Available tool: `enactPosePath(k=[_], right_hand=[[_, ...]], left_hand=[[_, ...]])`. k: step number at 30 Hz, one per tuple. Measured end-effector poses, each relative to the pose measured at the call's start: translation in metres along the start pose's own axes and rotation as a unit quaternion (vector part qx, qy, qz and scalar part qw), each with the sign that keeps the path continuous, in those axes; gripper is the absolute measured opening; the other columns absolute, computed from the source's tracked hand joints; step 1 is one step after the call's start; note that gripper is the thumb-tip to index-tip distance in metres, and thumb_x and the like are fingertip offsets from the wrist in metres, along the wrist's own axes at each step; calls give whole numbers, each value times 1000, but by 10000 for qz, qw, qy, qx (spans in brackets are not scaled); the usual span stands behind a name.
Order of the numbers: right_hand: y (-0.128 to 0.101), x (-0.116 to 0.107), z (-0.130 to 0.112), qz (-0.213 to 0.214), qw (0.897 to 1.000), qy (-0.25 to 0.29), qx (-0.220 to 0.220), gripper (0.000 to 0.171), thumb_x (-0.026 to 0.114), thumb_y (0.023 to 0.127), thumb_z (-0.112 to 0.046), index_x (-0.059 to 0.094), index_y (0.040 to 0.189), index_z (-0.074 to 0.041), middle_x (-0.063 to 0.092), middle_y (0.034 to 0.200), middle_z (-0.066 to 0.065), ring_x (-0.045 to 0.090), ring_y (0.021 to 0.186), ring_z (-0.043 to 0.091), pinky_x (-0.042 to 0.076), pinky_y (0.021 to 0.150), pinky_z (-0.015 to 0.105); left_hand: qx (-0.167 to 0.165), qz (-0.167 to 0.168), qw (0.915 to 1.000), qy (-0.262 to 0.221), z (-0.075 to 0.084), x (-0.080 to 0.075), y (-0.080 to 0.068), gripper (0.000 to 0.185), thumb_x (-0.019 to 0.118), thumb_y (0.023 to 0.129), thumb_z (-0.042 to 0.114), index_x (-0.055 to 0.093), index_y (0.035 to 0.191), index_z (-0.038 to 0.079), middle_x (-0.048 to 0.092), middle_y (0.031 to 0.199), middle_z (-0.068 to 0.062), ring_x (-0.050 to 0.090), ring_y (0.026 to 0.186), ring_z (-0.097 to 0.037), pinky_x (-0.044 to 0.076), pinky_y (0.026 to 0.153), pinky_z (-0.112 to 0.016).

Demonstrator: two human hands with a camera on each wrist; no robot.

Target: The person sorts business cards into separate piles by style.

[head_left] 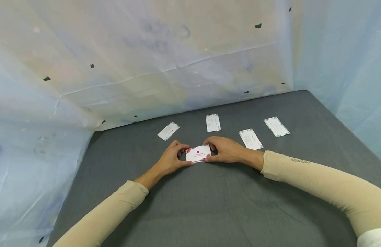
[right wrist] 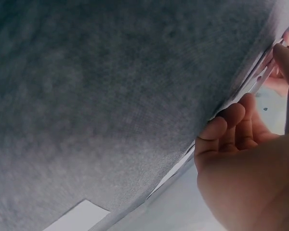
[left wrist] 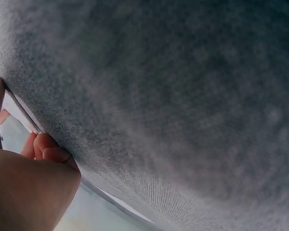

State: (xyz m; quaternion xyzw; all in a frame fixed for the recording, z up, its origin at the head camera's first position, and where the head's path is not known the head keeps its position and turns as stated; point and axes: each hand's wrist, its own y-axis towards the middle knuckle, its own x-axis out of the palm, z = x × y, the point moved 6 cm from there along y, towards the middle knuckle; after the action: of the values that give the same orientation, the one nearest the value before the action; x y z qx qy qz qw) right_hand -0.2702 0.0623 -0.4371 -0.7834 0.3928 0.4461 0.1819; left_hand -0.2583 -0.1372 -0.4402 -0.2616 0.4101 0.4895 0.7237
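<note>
Between both hands, near the middle of the grey table in the head view, lies a small stack of white cards (head_left: 198,153) with pink flower corners and a pink dot. My left hand (head_left: 172,157) grips the stack's left end, its thumb at the near edge and fingers at the far edge. At the right end, my right hand (head_left: 225,150) holds the same stack between thumb and fingers. The left wrist view shows the left hand (left wrist: 33,173) low against the cloth, the cards seen edge-on. In the right wrist view, the right hand (right wrist: 245,159) has curled fingers by the card edges.
Beyond the hands lie single white cards with leafy corners: one at left (head_left: 169,131), one at the back (head_left: 213,122), one by the right wrist (head_left: 251,139) and one farther right (head_left: 276,126). A pale patterned curtain (head_left: 165,82) borders the table (head_left: 190,206).
</note>
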Motion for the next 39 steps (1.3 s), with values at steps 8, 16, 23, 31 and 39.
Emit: enactPosePath(k=[8,16,23,31,39], right_hand=[[1,-1,-1,-78,9999,-39,80,54,77,84,-47,62,125,-16,52,90,-5,45,74,8,36,66,25],[0,1,0,-167,9997,-110,120,52,76,85,-47,62,125,-17,53,90,-5,47,77,9,37,69,27],[0,1,0,-201,9996,-165,99,54,75,85,-47,62,127,-16,54,91,-4,49,80,10,39,72,28],[0,1,-1,-207,9996,-177,-15,53,75,87,-46,62,127,-14,54,91,-4,48,79,9,38,71,28],[0,3,0,-234,9996,-183,19,52,75,86,-46,62,126,-15,54,91,-4,48,79,10,39,71,28]], left_hand=[[32,-2,10000,27,-1,0,0,57,87,76,37,68,124,14,48,99,-3,44,85,-13,37,76,-28],[77,-56,9999,57,0,2,1,56,86,78,37,67,125,13,48,101,-3,44,86,-13,37,77,-28],[126,-43,9999,66,-1,2,1,56,86,77,36,67,125,13,48,101,-4,44,86,-13,37,77,-28],[126,-79,9999,37,-1,3,0,56,86,78,35,67,126,13,48,102,-4,44,86,-13,37,78,-28],[157,-54,9999,5,-2,4,0,55,86,78,35,67,125,14,48,102,-4,44,86,-13,37,77,-28]])
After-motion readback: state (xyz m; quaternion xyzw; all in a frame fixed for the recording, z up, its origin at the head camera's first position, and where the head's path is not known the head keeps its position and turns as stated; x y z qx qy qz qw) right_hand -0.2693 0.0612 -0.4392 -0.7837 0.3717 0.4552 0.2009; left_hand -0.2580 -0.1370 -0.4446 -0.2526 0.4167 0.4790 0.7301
